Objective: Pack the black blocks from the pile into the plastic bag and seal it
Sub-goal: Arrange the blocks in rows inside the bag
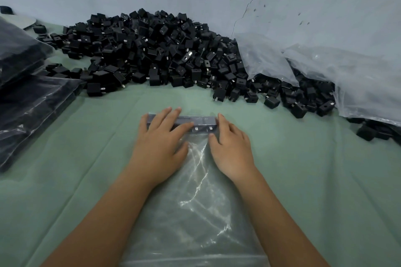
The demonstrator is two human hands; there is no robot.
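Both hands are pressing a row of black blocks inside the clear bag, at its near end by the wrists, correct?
Not quite. The head view shows the left hand and right hand on the row of black blocks at the clear bag's far end, toward the pile.

no text, label, brand or number can be read anywhere; nothing legible on blocks or bags

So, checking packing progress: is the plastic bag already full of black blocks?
No, the plastic bag holds only one row of black blocks at its far end.
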